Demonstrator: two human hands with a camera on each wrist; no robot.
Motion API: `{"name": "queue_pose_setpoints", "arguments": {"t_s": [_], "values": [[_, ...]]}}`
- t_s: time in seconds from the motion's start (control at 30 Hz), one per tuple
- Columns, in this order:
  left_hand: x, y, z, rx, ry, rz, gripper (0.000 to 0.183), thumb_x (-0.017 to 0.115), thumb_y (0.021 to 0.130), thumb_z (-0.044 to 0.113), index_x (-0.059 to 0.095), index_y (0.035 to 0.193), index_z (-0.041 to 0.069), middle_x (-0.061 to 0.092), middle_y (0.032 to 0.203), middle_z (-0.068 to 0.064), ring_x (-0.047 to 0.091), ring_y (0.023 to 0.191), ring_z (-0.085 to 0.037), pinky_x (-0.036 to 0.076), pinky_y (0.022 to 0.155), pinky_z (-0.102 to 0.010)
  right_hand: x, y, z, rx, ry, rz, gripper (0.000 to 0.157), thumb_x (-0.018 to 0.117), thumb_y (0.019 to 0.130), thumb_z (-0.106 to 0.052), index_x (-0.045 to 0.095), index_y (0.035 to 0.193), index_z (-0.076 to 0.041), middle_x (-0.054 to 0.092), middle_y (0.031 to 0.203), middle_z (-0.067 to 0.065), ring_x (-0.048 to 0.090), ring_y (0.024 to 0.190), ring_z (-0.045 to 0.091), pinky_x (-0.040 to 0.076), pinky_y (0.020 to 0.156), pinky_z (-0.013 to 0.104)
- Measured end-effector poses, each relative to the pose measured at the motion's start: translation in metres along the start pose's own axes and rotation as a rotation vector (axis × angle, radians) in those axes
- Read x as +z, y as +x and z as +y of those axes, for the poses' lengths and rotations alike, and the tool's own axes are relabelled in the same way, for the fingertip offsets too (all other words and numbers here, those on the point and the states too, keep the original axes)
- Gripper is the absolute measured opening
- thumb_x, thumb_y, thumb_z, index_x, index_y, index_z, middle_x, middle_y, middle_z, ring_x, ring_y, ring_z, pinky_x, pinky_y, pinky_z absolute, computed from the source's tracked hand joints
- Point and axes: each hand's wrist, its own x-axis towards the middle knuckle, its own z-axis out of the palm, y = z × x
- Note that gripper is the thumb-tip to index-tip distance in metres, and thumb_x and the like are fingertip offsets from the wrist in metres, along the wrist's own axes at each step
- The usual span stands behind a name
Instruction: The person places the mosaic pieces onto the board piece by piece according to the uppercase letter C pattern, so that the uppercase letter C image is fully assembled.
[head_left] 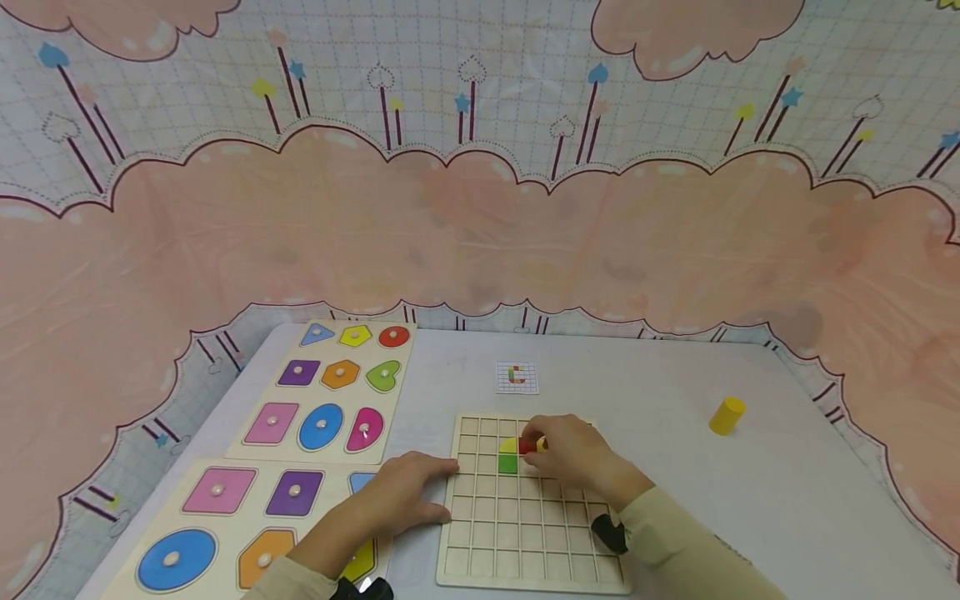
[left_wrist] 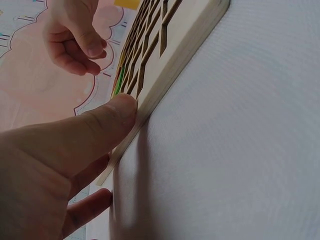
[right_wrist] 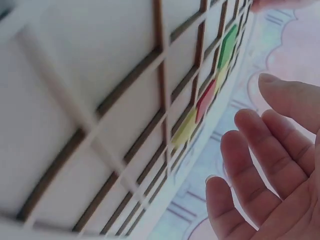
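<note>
A wooden grid board [head_left: 517,550] lies on the table with a few coloured tiles in its upper cells. The green tile [head_left: 507,464] sits just below a yellow tile [head_left: 507,445]; to their right is a red tile [head_left: 527,446], then another yellow tile [right_wrist: 184,128]. My left hand [head_left: 401,493] touches the board's left edge with extended thumb and fingers, the thumb [left_wrist: 122,107] against the rim. Over the tiles hovers my right hand [head_left: 573,454], fingers loosely bent. The right wrist view shows nothing between its fingers [right_wrist: 235,155].
A small card [head_left: 517,377] with a coloured grid pattern lies behind the board. Two knobbed shape-puzzle boards [head_left: 258,454] cover the table's left side. A yellow cylinder [head_left: 727,416] stands at the right. Behind the table hangs a patterned cloth [head_left: 480,233].
</note>
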Motion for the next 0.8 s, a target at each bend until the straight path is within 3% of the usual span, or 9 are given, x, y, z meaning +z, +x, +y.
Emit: {"name": "queue_pose_setpoints", "arguments": {"t_s": [0.3,0.8], "values": [[0.0,-0.001,0.002,0.002,0.018,0.001,0.06,0.086,0.078,0.029,0.066,0.132,0.012,0.065,0.128,-0.007,0.055,0.122,-0.032,0.044,0.103,-0.055,-0.013,-0.019,0.02,0.108,0.011,0.035,0.019,0.077,0.087,-0.018,0.071,0.105,-0.013,0.069,0.098,-0.005,0.06,0.088,0.016,0.053,0.082,0.038],[-0.001,-0.001,0.002,-0.006,0.007,-0.006,0.06,0.086,0.078,0.028,0.066,0.132,0.012,0.065,0.127,-0.007,0.055,0.121,-0.033,0.044,0.102,-0.056,-0.031,-0.052,0.067,0.158,0.042,0.048,0.023,0.075,0.087,-0.017,0.069,0.108,-0.011,0.067,0.097,-0.005,0.059,0.087,0.015,0.053,0.072,0.033]]}}
